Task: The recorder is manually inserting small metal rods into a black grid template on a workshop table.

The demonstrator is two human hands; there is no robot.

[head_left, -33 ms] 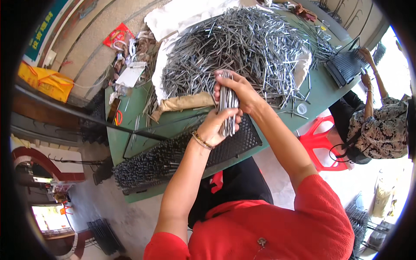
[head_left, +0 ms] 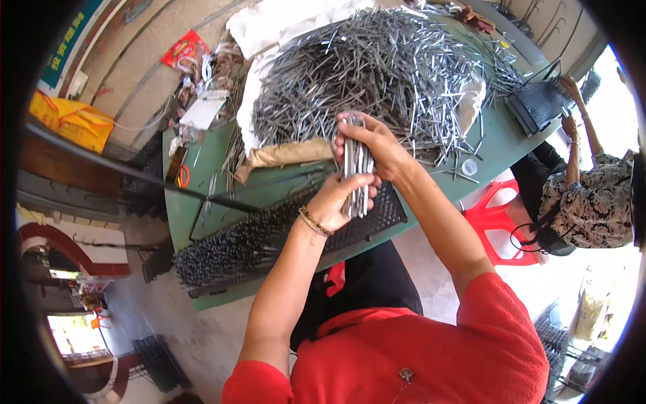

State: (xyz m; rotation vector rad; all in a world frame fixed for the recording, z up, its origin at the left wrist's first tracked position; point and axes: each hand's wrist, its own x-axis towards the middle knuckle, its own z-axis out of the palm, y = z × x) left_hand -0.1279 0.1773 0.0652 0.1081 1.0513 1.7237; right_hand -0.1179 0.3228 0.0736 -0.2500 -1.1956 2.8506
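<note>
Between my two hands is a bundle of thin grey metal rods [head_left: 356, 167], held upright above the table's front part. My right hand [head_left: 382, 145] wraps round its upper end, thumb across the rods. My left hand [head_left: 335, 200] grips the lower end, fingers closed round it. Just beneath them lies a long black perforated rack [head_left: 380, 219]; its left part is packed with upright dark rods [head_left: 225, 259], while open holes show at its right. Beyond my hands a large loose heap of similar metal rods [head_left: 370, 74] rests on white cloth [head_left: 250, 128].
A rolled brown bundle [head_left: 296, 153] lies in front of the heap on the green table [head_left: 498, 145]. Orange-handled scissors [head_left: 184, 176] are at the left, a small round clear lid [head_left: 469, 166] at the right. Across a red stool [head_left: 481, 232], another person's hands [head_left: 570, 108] touch a second black rack [head_left: 535, 104].
The bundle and both my hands sit very slightly lower and to the right. Both hands keep their hold on the rods.
</note>
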